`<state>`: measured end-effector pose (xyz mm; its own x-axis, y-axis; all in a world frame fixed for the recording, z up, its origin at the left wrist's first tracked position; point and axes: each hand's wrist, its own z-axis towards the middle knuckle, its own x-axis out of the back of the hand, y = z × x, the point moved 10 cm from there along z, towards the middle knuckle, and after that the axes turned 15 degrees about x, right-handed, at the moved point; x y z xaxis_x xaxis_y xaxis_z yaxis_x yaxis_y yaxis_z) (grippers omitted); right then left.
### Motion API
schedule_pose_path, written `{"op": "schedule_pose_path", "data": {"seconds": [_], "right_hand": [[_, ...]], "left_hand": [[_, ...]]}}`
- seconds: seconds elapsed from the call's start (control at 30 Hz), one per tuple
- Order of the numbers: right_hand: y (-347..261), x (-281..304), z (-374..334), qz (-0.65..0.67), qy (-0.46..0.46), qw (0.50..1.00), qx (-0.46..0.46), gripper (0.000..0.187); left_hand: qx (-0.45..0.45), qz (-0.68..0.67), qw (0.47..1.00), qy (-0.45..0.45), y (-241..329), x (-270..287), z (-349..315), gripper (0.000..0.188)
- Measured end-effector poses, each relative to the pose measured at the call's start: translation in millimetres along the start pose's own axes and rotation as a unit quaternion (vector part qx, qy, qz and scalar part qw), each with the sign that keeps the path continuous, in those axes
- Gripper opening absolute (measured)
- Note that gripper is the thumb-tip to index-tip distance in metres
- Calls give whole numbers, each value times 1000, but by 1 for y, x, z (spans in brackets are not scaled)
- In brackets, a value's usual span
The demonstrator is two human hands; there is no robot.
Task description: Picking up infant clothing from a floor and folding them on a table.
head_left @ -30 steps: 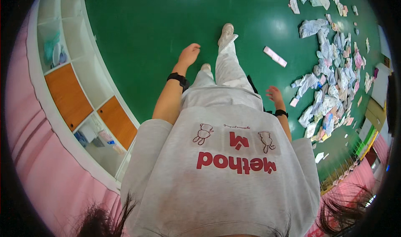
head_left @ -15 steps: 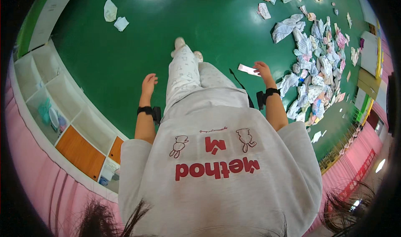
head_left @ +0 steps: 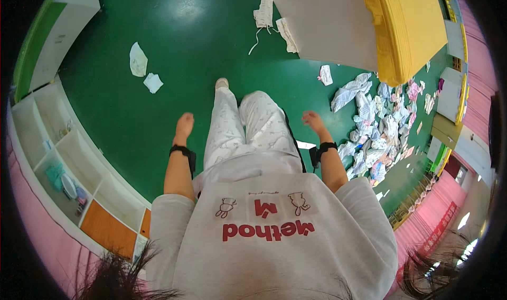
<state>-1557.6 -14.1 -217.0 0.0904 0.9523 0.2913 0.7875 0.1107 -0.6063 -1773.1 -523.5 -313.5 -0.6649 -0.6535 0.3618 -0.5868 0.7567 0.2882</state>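
My left hand (head_left: pixel 184 126) hangs beside my left thigh over the green floor, its fingers loosely bent and nothing visible in it. On the other side, my right hand (head_left: pixel 313 120) is held out past my right leg, fingers slightly apart and empty. Each wrist wears a black band with a small dark box. The floor item nearest my right hand is a white strip (head_left: pixel 306 145), partly hidden by the wrist box and my leg. Farther right lies a large heap of crumpled cloths (head_left: pixel 388 125) in white, pale blue and pink.
A grey-sided, yellow-topped block (head_left: pixel 327 25) stands ahead on the right. Two pale cloths (head_left: pixel 138 60) lie ahead on the left. Tied white cloth pieces (head_left: pixel 263 12) rest beside the block. White open cubbies (head_left: pixel 79 152) with orange panels line the left side.
I have stepped forward, with my legs in a different stride. The yellow-topped block has come into fuller view. Both hands have swung lower in the picture; the cloth heap sits nearer.
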Motion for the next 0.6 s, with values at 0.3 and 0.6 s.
{"op": "schedule_pose_path", "data": {"seconds": [0.3,0.6], "right_hand": [[-136,29,186,31,-14,989,145,25],[-74,68,383,-230,-33,970,66,30]], "left_hand": [[-180,8,983,33,370,68,107,21],[-134,131,981,-58,386,-24,248,25]]}}
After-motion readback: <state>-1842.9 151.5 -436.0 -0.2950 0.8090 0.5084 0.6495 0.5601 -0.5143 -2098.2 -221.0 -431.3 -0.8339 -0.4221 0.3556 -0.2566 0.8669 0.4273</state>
